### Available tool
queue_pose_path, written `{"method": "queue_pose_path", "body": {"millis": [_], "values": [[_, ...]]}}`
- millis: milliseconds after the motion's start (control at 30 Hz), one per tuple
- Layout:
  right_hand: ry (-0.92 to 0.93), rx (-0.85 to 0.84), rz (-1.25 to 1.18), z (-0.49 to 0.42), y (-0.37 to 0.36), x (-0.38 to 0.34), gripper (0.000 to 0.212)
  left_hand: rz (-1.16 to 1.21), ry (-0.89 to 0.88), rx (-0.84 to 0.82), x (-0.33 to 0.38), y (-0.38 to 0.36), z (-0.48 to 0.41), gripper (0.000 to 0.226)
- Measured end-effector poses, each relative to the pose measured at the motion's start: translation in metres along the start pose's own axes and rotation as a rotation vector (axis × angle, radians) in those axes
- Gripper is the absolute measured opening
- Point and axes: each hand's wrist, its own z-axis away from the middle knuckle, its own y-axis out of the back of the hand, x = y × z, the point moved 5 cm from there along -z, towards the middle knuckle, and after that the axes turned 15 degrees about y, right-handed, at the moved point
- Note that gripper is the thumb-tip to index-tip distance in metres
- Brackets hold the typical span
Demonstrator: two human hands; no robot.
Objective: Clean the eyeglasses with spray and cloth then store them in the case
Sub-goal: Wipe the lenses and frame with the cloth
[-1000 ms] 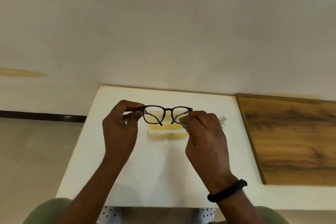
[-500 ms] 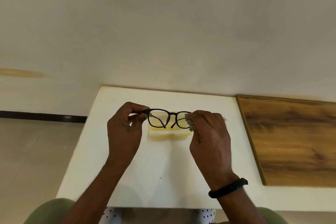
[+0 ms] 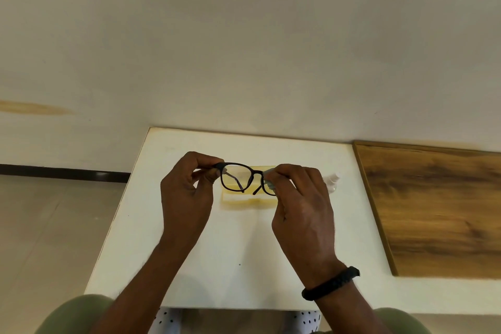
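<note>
Eyeglasses (image 3: 254,170) with a thin dark frame are held up in the air over the far half of a white table (image 3: 244,266), level and square to the camera. The left lens is clear and uncovered. Two temple arms show as dark slanted bars low behind the lenses.

The left hand (image 3: 187,198) is at nine o'clock of the frame. Its thumb and forefinger are closed tight on the frame's left corner, and its other fingers are curled in below them.

The right hand (image 3: 301,214) is at three o'clock. Its fingertips are bunched close together and pinch a pale cloth (image 3: 271,186) against the right lens. Only small scraps of the cloth peek out between the fingers, and the cloth and fingers hide most of that lens. A black wristband (image 3: 330,283) circles the right wrist.

A pale yellow, see-through case (image 3: 244,199) lies on the table under the glasses, at six o'clock of them in the picture. It shows partly through the left lens, and I cannot tell whether it is open or closed.

A small clear spray bottle (image 3: 331,181) with a white top is on the table at three o'clock of the glasses, half hidden behind the right knuckles.

A brown wooden panel (image 3: 439,211) lies against the table's edge further out at three o'clock. A plain light wall (image 3: 244,49) rises at twelve o'clock beyond the table.
</note>
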Motion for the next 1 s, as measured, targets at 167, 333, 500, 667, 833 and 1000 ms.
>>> {"method": "queue_pose_path", "body": {"millis": [167, 333, 500, 667, 833, 1000], "values": [[0.037, -0.009, 0.016, -0.001, 0.0, -0.006, 0.047, 0.001, -0.012, 0.015, -0.001, 0.004, -0.002, 0.018], [0.059, -0.016, 0.049, 0.0, 0.001, -0.007, 0.046, 0.006, -0.025, 0.024, 0.002, 0.005, -0.002, 0.02], [0.065, -0.044, 0.072, 0.0, -0.001, -0.008, 0.048, 0.024, -0.009, 0.041, 0.001, 0.007, -0.004, 0.021], [0.047, -0.082, 0.076, 0.0, -0.001, -0.005, 0.049, 0.027, 0.015, 0.049, -0.002, 0.009, -0.007, 0.02], [-0.012, -0.111, 0.077, 0.001, -0.001, 0.004, 0.052, 0.024, 0.014, 0.025, -0.005, 0.008, -0.01, 0.017], [-0.071, -0.099, 0.083, 0.002, 0.001, 0.012, 0.054, 0.029, 0.018, 0.01, -0.005, 0.007, -0.01, 0.017]]}}
